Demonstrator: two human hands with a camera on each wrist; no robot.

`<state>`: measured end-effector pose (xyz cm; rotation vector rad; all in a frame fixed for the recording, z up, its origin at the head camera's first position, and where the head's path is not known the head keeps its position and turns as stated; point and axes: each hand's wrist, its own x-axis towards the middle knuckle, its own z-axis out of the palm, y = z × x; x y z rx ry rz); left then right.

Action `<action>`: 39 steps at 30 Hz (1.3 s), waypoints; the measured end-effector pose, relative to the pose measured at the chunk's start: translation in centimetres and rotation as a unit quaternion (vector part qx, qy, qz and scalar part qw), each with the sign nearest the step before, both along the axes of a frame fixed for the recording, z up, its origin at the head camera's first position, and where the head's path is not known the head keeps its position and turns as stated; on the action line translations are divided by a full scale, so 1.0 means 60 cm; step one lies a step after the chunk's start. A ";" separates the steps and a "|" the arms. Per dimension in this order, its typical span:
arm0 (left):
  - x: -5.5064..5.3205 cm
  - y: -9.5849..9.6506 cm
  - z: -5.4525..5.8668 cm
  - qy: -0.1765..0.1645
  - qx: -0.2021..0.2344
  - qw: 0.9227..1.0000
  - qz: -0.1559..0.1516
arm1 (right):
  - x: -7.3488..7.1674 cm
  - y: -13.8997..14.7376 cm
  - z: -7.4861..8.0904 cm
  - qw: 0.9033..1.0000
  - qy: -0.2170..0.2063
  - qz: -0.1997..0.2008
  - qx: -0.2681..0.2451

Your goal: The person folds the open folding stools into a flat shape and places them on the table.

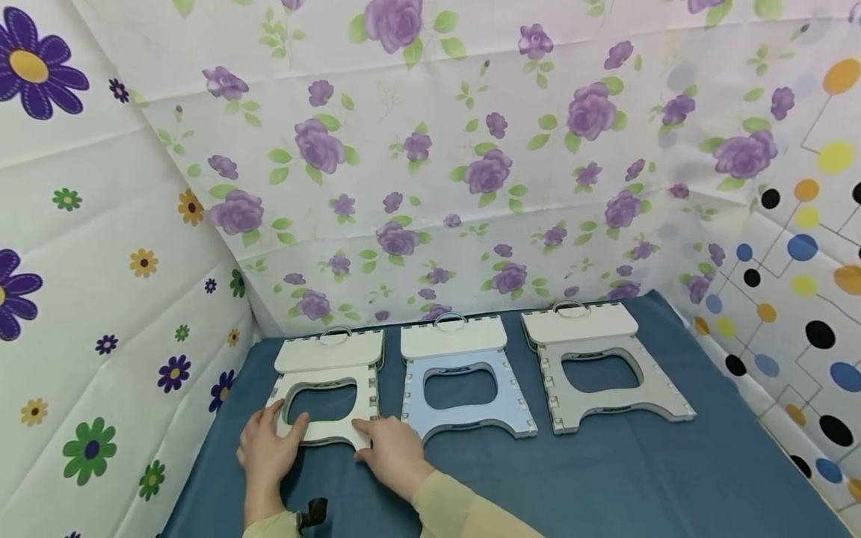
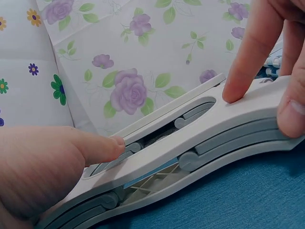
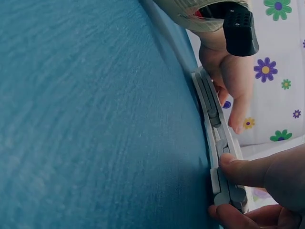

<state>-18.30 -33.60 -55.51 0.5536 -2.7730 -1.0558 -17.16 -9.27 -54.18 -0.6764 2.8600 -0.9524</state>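
Flat on the table lies a cream folding stool [image 1: 326, 430], the leftmost of three, with a handle ring and an oval opening. My left hand [image 1: 267, 453] rests on its left side, fingers toward the outer edge and thumb near the opening. At the near right leg, my right hand [image 1: 398, 453] pinches the stool, with a finger on top and the thumb at the front edge. In the left wrist view the folded panels [image 2: 228, 143] show grey joints between them. The right wrist view shows the right thumb [image 3: 245, 171] against the stool's edge.
A light blue folding stool [image 1: 413, 388] lies close to the right hand. Farther right is a grey folding stool [image 1: 662, 392]. All lie on a blue cloth [image 1: 605, 486], with flowered sheets [image 1: 430, 194] hanging behind and at the sides.
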 end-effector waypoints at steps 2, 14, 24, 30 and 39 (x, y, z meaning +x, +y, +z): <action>0.001 0.000 0.000 0.001 0.003 1.000 -0.004 | 0.000 -0.002 -0.001 1.000 0.005 -0.003 0.014; 0.001 0.010 0.001 0.003 0.015 1.000 -0.021 | 0.003 0.000 -0.011 0.999 0.014 -0.023 0.038; 0.005 0.011 -0.001 -0.002 0.030 0.999 -0.023 | 0.010 0.026 -0.005 1.000 0.006 -0.005 0.007; 0.009 0.002 0.018 0.043 0.047 0.998 -0.017 | 0.008 0.077 0.024 0.997 0.036 -0.001 -0.068; 0.009 0.008 0.037 0.096 0.050 0.994 -0.027 | -0.012 0.241 0.051 0.988 0.113 -0.052 -0.095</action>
